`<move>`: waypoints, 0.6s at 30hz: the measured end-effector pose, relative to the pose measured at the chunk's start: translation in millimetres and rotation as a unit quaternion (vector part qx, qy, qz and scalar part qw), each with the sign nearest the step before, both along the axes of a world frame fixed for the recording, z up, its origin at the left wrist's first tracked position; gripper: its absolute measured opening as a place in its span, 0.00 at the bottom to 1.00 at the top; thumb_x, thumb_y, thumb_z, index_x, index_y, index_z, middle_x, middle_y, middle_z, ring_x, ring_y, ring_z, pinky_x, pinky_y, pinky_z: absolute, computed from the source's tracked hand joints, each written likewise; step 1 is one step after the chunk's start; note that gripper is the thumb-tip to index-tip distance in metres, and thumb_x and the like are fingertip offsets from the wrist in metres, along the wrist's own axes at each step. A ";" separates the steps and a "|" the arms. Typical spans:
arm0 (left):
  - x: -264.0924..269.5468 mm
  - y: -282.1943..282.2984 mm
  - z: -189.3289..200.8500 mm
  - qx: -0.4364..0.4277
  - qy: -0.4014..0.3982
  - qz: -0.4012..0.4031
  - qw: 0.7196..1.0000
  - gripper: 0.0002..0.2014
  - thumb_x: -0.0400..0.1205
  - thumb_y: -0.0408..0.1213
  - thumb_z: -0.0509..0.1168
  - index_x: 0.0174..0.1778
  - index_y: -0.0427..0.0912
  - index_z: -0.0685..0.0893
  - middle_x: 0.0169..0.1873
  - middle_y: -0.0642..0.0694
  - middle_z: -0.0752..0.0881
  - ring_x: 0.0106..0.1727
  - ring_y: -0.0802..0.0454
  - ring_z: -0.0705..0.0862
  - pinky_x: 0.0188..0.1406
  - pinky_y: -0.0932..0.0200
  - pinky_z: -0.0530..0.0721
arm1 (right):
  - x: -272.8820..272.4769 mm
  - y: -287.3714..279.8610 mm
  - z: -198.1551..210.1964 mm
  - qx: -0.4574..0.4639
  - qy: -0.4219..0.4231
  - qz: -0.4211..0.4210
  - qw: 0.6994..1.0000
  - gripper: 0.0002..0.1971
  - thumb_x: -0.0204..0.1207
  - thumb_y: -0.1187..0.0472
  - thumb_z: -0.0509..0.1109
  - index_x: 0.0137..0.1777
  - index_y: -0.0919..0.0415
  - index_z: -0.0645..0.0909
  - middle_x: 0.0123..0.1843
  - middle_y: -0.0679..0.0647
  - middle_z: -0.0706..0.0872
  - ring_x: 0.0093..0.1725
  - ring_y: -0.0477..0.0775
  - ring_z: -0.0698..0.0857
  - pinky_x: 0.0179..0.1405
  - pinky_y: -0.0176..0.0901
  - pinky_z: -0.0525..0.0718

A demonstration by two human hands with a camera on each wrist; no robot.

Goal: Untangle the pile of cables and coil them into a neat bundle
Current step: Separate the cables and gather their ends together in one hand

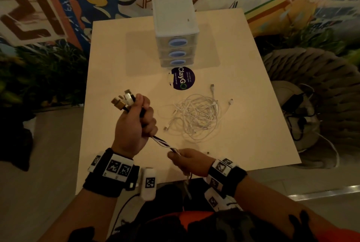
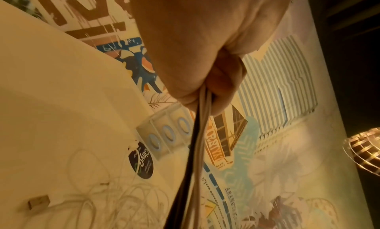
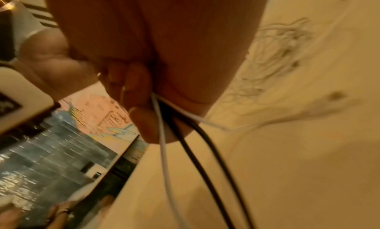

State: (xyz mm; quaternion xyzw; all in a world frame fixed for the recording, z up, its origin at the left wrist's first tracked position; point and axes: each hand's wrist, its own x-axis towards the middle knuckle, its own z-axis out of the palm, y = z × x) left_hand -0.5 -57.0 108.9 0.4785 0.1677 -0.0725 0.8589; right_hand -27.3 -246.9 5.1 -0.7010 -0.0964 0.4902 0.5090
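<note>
My left hand (image 1: 136, 122) grips a bunch of black and white cables (image 1: 162, 143) in its fist above the table's left half. Their plugs (image 1: 123, 100), gold, white and silver, stick out past my thumb. The same cables (image 2: 195, 151) run taut down to my right hand (image 1: 187, 160), which pinches them near the table's front edge; below it the cables (image 3: 185, 159) hang off the table. A tangled pile of thin white cables (image 1: 196, 116) lies on the table right of my left hand, with loose plugs at its edges.
A small plastic three-drawer unit (image 1: 176, 33) stands at the back middle of the pale wooden table (image 1: 120, 70). A round dark sticker (image 1: 183, 78) lies in front of it. A woven pouf (image 1: 315, 93) and a dark adapter (image 1: 294, 103) are to the right of the table.
</note>
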 end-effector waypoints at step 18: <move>-0.5 -2.2 -12.5 -0.010 0.033 -0.056 0.998 0.17 0.86 0.54 0.56 0.35 0.48 0.73 0.23 0.51 0.55 0.21 0.54 0.48 0.20 0.64 0.52 | -66.3 -79.3 -92.2 -0.287 -0.007 0.092 0.953 0.23 0.88 0.38 0.56 0.59 0.52 0.86 0.53 0.58 0.90 0.51 0.56 0.88 0.48 0.40 0.78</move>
